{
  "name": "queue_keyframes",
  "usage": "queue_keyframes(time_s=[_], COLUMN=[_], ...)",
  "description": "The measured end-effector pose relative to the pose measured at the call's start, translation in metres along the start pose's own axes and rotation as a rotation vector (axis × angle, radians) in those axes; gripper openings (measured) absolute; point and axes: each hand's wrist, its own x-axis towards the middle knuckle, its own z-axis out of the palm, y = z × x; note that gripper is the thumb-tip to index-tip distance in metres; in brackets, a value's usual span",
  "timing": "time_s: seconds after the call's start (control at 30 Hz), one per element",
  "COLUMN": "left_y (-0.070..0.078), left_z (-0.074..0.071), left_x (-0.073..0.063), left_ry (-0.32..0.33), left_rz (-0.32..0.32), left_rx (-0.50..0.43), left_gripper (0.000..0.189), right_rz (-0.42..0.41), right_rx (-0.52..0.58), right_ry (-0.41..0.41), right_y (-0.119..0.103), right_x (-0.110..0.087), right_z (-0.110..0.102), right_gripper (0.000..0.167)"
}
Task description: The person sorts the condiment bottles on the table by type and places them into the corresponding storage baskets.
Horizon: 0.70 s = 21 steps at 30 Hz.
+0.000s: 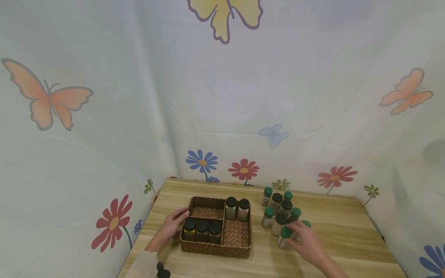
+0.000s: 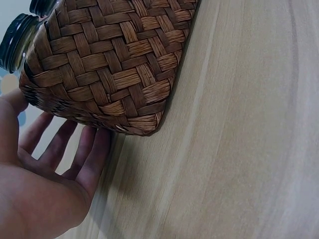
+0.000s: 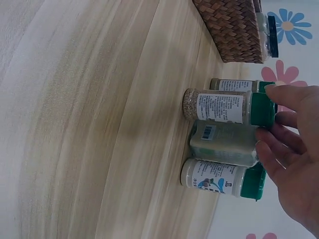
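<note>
A woven basket [image 1: 215,249] with compartments stands on the table. Three black-lidded jars [image 1: 202,231] fill its front left compartment, and two more black-lidded jars [image 1: 237,208] stand at the back of the right one. My left hand [image 1: 175,223] rests against the basket's left side, its loosely bent fingers [image 2: 92,154] along the outer wall. At the right, my right hand [image 1: 306,241] pinches the green cap of a spice jar [image 3: 222,107] between thumb and fingers. That jar stands upright at the front of a group of green-capped and black-lidded jars [image 1: 286,207].
The wooden table [image 1: 333,216] extends right of the jars. A patterned curtain [image 1: 222,96] encloses its back and sides. Near the left sleeve lies a small black object [image 1: 162,271]. The basket's back left compartment [image 1: 206,212] shows its woven floor.
</note>
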Motion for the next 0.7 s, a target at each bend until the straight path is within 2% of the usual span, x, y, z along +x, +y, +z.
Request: queue_keyframes(time_s=[0.2, 0.5, 0.7], left_y=[0.0009, 0.0022, 0.0005], left_z=[0.0008, 0.0000, -0.0003], left_x=[-0.0014, -0.0020, -0.0014], left_ry=[-0.002, -0.004, -0.011], left_rz=[-0.004, -0.001, 0.017], left_rx=[-0.005, 0.014, 0.023], left_gripper=[0.061, 0.060, 0.065], right_rz=[0.004, 0.077, 0.064], right_rx=[0.048, 0.078, 0.071], right_ry=[-0.011, -0.009, 0.008], right_y=[0.0032, 0.0014, -0.0033], right_x=[-0.0018, -0.0037, -0.0048], right_z=[0.0026, 0.0055, 0.0071], right_gripper=[0.042, 0.035, 0.034])
